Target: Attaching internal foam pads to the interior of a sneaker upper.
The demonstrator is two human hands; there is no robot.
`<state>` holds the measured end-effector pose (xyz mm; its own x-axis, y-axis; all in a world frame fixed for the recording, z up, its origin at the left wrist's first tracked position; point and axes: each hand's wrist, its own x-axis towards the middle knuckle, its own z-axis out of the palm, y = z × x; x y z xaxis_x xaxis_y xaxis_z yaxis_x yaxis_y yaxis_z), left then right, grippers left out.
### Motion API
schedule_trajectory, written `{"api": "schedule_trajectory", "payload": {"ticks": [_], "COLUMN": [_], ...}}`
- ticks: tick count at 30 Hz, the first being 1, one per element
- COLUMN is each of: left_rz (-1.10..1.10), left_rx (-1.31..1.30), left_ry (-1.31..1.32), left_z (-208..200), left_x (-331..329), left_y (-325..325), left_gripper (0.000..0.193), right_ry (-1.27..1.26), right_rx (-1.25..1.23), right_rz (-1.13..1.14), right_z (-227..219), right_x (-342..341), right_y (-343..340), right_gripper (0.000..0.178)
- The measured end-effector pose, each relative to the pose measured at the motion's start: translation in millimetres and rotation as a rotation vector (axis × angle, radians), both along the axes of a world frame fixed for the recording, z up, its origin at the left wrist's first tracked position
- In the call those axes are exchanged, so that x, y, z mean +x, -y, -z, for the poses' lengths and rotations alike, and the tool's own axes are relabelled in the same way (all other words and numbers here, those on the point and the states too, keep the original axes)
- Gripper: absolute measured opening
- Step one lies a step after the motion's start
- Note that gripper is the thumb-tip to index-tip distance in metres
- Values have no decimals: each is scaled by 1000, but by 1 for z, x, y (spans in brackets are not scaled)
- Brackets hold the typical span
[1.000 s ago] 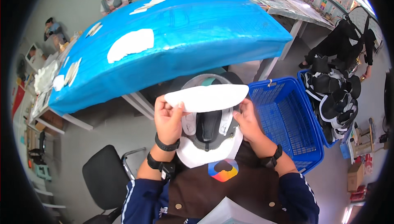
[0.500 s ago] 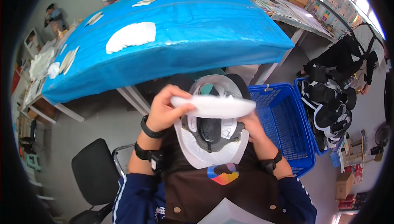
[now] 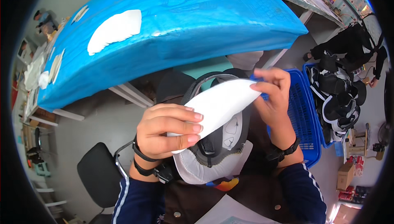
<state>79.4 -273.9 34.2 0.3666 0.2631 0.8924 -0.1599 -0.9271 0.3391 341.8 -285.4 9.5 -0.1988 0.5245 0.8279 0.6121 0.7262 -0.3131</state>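
Observation:
A smooth white curved sheet piece (image 3: 219,103) is held slantwise above my lap, its right end higher in the picture. Fingers of my left hand (image 3: 162,129) close over its lower left end. The thumb and fingertips of my right hand (image 3: 274,94) pinch the far right end. Beneath the sheet rests a black, grey and white stitched piece (image 3: 193,168), resembling a shoe upper, with dark mesh inside and a pale stitched edge towards me. The sheet hides part of it.
A table with a blue cover (image 3: 193,39) stands ahead, with a fanned stack of white curved pieces (image 3: 115,31). To my right are a blue basket (image 3: 314,142) and a pile of black-and-white stitched pieces (image 3: 338,101). A black chair (image 3: 96,174) stands at left.
The white sheet has turned from level to slanting, its flat face now showing. My right hand has risen to its far end; my left hand has moved lower with more fingers over it.

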Motion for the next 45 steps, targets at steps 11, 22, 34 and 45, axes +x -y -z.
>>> {"api": "schedule_trajectory", "payload": {"ticks": [11,22,34,45], "left_rz": [90,97,-313,-416], "left_rx": [-447,-927,-124,-199], "left_ry": [47,255,-103,-236], "left_z": [24,5,34,37], "left_x": [10,-9,7,10], "left_y": [20,69,53,45], "left_gripper": [64,56,101,140], "right_ry": [-403,-303,102,389], "right_rx": [-479,-328,-198,-351], "right_rz": [-148,-451,-489,-523], "right_z": [13,6,-33,-39], "right_x": [-27,-32,-24,-34], "right_y": [29,61,88,88], "right_gripper": [17,23,30,36]}}
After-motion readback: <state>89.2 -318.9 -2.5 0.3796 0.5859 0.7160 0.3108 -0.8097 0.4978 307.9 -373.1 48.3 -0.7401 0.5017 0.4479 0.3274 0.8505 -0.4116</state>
